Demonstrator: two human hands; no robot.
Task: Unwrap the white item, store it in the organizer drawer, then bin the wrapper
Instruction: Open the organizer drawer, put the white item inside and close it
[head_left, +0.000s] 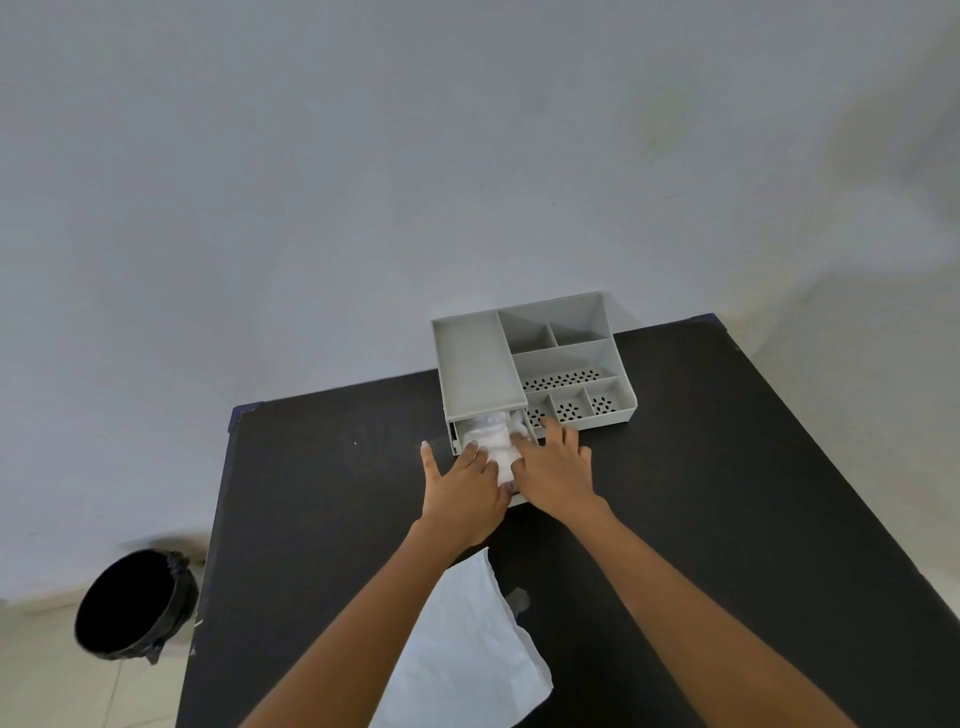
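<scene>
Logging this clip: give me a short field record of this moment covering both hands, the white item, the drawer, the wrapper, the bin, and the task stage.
left hand: flat on the white item, fingers spread
right hand: pressing the same item from its right side
white item: lying in the pulled-out drawer, partly under the hands
drawer: open, at the grey organizer's front left
wrapper: loose on the black table, near edge, between the forearms
bin: black, on the floor left of the table
stage: item being stored; wrapper not yet binned
</scene>
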